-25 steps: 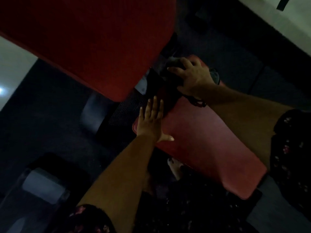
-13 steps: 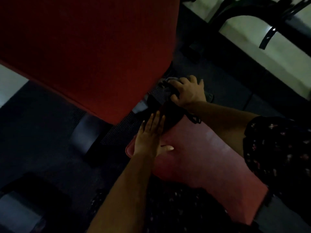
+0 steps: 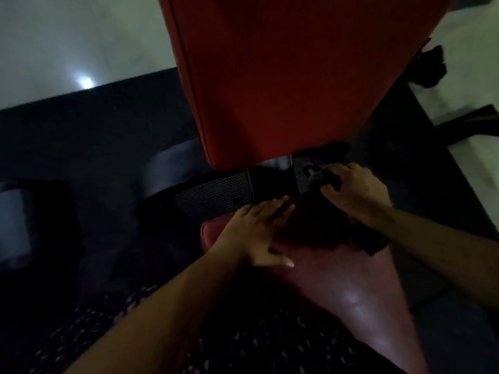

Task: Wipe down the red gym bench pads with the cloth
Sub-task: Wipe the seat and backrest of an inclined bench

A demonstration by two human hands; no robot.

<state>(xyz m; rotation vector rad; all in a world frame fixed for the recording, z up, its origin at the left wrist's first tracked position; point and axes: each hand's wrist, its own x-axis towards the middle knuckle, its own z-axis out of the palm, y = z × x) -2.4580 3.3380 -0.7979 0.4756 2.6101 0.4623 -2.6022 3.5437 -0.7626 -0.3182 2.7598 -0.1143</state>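
My left hand [image 3: 256,233] lies flat, fingers straight, on the near red padded vinyl seat pad [image 3: 337,279]. My right hand [image 3: 356,193] curls its fingers round the dark crumpled cloth [image 3: 328,176] at the pad's far end, just below the big red upright back pad [image 3: 283,76]. The cloth is hard to make out in the gloom. A black rubber floor mat [image 3: 94,130] lies beneath the bench.

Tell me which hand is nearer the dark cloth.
Right. The right hand grips the cloth at the seat pad's far end, below the back pad. The left hand rests flat on the seat pad beside it, fingers pointing toward its left edge.
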